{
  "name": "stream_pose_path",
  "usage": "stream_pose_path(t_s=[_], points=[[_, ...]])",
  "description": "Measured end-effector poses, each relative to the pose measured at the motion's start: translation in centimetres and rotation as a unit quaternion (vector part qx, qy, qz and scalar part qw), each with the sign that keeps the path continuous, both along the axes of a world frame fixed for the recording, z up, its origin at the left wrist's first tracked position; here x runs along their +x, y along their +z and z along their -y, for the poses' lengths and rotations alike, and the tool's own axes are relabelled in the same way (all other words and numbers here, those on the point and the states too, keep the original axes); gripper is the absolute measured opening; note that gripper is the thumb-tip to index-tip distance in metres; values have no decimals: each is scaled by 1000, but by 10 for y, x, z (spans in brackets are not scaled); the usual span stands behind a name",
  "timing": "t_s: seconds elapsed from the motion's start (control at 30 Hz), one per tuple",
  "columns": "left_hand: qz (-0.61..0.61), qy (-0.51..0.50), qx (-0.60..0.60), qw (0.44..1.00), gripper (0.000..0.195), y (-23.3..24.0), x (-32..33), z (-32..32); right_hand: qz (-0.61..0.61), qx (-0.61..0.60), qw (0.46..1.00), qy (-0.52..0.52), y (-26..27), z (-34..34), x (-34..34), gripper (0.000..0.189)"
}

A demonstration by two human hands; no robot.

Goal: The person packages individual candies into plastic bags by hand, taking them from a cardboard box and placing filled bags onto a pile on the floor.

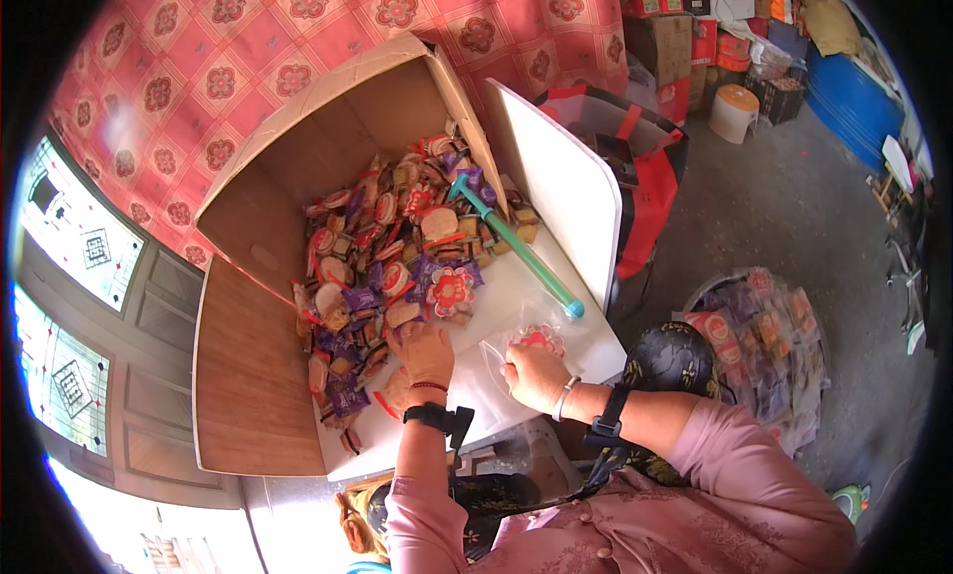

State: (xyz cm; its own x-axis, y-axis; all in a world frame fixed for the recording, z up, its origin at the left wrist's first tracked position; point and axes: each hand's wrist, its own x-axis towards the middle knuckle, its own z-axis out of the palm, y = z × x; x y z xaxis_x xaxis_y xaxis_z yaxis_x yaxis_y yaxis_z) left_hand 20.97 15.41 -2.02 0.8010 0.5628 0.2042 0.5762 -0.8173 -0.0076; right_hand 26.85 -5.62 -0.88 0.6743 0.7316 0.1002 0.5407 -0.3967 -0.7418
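Observation:
My left hand reaches to the near edge of a pile of small wrapped snacks, its fingers at a yellowish packet; whether it grips that packet cannot be told. My right hand pinches the edge of a clear plastic bag lying on the white tabletop. A red flower-shaped piece shows in or under the bag. Another red flower-shaped piece rests on the pile. A green tube-like tool with a T-shaped end lies slanting from the pile across the tabletop.
A large open cardboard box lies on its side around the pile. Beyond the table's right side stand a white panel and a black-and-red bag. A round container heaped with filled clear packets stands on the floor at the right.

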Motion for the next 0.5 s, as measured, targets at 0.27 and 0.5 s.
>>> stream_pose_path(t_s=[0.27, 0.5], points=[[217, -111, -11, 970, 48, -32, 36, -17, 40, -1, 999, 11, 3, -5, -8, 15], [108, 35, -22, 993, 54, -10, 61, 23, 49, -19, 999, 0, -4, 1, 1, 18]])
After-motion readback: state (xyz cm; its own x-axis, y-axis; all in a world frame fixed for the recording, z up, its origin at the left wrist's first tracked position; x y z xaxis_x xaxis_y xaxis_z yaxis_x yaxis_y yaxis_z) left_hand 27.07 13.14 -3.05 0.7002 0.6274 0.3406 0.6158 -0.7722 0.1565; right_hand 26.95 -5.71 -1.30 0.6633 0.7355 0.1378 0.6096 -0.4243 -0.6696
